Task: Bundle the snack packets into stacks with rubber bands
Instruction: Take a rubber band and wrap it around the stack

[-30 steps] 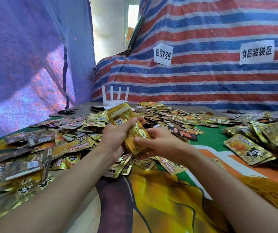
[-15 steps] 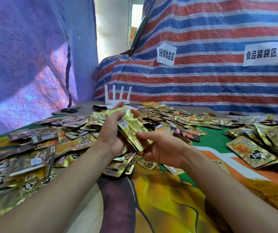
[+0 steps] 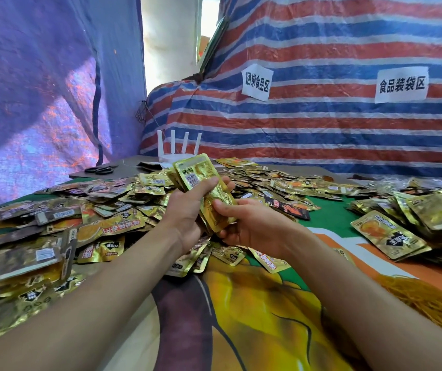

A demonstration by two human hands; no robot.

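A stack of gold foil snack packets (image 3: 201, 180) stands nearly upright above the table's middle. My left hand (image 3: 187, 210) grips it from the left, thumb across its front and fingertips curled round its right edge. My right hand (image 3: 244, 223) holds the stack's lower end from the right, thumb on the front. Loose gold packets (image 3: 112, 226) lie in a wide heap on the left and behind my hands. Another pile of packets (image 3: 391, 236) lies at the right. No rubber band shows on the stack.
A colourful printed cloth (image 3: 254, 303) covers the table. A white router (image 3: 177, 153) and black scissors (image 3: 99, 170) sit on a grey board at the back. A mass of orange strands (image 3: 428, 298) lies at the right. Striped tarp with two paper signs stands behind.
The stack has tipped more upright and risen a little. My left fingers have wrapped further round it, and my right hand has shifted onto its lower end.
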